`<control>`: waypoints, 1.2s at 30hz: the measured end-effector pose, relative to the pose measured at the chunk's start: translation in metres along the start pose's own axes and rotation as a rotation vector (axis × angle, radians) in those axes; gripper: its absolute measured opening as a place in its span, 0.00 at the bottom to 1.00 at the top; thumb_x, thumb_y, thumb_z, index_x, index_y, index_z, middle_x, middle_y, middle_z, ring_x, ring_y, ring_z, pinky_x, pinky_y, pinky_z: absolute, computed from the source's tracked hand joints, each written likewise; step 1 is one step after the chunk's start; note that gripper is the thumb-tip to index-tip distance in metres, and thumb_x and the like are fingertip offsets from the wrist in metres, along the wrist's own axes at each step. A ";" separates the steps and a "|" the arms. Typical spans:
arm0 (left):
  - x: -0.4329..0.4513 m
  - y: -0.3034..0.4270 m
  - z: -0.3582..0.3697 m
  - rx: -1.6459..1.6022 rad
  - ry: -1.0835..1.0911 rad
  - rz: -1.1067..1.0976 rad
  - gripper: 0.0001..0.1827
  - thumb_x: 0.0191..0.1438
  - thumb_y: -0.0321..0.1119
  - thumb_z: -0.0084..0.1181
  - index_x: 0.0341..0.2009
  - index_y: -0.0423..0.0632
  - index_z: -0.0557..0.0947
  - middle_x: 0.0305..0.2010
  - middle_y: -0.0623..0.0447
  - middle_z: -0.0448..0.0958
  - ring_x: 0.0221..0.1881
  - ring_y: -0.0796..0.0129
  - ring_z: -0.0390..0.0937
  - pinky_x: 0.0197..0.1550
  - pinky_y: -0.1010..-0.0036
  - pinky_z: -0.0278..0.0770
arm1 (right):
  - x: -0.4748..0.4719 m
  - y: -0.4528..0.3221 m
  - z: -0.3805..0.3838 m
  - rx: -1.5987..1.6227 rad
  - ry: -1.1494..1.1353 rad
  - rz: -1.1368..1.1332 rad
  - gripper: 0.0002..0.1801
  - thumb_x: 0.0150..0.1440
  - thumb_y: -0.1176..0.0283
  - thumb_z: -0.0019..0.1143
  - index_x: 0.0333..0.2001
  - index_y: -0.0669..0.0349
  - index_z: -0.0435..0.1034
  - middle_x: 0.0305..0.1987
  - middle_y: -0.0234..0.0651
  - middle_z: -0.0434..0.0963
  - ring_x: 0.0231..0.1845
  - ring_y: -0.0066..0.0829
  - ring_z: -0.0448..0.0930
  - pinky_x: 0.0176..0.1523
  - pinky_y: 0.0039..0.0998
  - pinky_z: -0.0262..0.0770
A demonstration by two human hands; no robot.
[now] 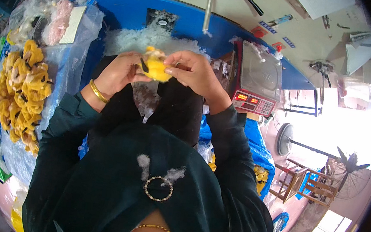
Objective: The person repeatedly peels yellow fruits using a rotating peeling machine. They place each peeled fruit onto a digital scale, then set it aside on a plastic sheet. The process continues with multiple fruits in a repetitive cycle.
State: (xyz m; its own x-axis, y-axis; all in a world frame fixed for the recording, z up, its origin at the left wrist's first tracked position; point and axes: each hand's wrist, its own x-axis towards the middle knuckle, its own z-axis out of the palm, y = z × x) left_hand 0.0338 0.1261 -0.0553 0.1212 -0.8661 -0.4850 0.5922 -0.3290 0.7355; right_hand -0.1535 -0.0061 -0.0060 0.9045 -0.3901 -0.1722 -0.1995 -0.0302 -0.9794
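Note:
Between my two hands, above my lap, is a small yellow plush piece (158, 69) with a black strip on its left side and a paler part at its top. My left hand (125, 68) holds it from the left, some of its fingers behind the plush. On the other side, my right hand (189, 69) pinches its upper right edge between thumb and fingers. Loose white stuffing fibre (152, 42) lies just beyond the hands, against the blue machine panel (122, 7). From that machine a metal filling tube (208, 11) points toward me, with a wisp of fibre at its tip.
At left, a pile of yellow plush pieces (23, 96) lies on plastic sheeting (66, 66). A red digital scale (258, 76) stands close by my right arm. Further right are a blue bag (258, 146) holding more yellow pieces, a wooden chair (290, 184) and a pedestal fan (348, 174).

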 end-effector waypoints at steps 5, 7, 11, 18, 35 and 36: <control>0.026 0.027 0.011 1.155 0.127 0.764 0.09 0.57 0.32 0.55 0.41 0.44 0.77 0.34 0.54 0.78 0.26 0.78 0.72 0.26 0.83 0.70 | 0.000 0.011 -0.027 -0.090 0.012 -0.153 0.09 0.54 0.80 0.57 0.41 0.66 0.72 0.37 0.35 0.78 0.39 0.19 0.78 0.43 0.22 0.73; 0.021 0.045 0.044 0.768 -0.151 0.460 0.08 0.53 0.28 0.59 0.39 0.46 0.77 0.33 0.56 0.77 0.26 0.81 0.68 0.29 0.84 0.68 | 0.001 0.011 -0.032 -0.142 -0.018 -0.190 0.09 0.54 0.79 0.58 0.40 0.67 0.72 0.37 0.34 0.78 0.38 0.19 0.77 0.42 0.22 0.73; 0.045 0.039 0.044 0.629 -0.409 0.309 0.08 0.49 0.25 0.63 0.35 0.43 0.79 0.32 0.58 0.77 0.32 0.80 0.71 0.36 0.83 0.70 | 0.000 0.002 -0.041 -0.105 0.025 -0.193 0.11 0.52 0.76 0.61 0.40 0.66 0.72 0.35 0.32 0.78 0.36 0.19 0.76 0.41 0.21 0.72; 0.056 0.041 0.050 0.812 -0.538 0.198 0.09 0.45 0.24 0.65 0.32 0.41 0.79 0.32 0.58 0.76 0.35 0.77 0.73 0.41 0.79 0.71 | -0.005 0.022 -0.062 -0.530 -0.008 -0.335 0.10 0.46 0.68 0.66 0.29 0.62 0.75 0.32 0.36 0.73 0.31 0.35 0.74 0.36 0.29 0.71; 0.076 0.068 0.100 1.474 0.131 1.112 0.11 0.46 0.18 0.54 0.36 0.40 0.71 0.41 0.46 0.71 0.41 0.48 0.72 0.38 0.65 0.72 | 0.006 0.006 -0.097 -1.136 0.760 -0.524 0.07 0.43 0.70 0.63 0.24 0.58 0.72 0.32 0.31 0.69 0.26 0.33 0.76 0.28 0.32 0.72; 0.077 0.067 0.100 1.488 0.149 1.121 0.11 0.46 0.18 0.54 0.36 0.40 0.71 0.41 0.47 0.71 0.41 0.48 0.73 0.38 0.64 0.72 | 0.003 0.004 -0.091 -1.162 0.776 -0.509 0.07 0.43 0.70 0.63 0.23 0.58 0.72 0.31 0.31 0.69 0.26 0.33 0.75 0.28 0.32 0.72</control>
State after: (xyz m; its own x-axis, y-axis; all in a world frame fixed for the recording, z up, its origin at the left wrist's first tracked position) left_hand 0.0033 -0.0007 0.0039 0.0200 -0.8754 0.4829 -0.8842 0.2099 0.4172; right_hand -0.1857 -0.0912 -0.0010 0.6209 -0.4822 0.6180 -0.4508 -0.8646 -0.2217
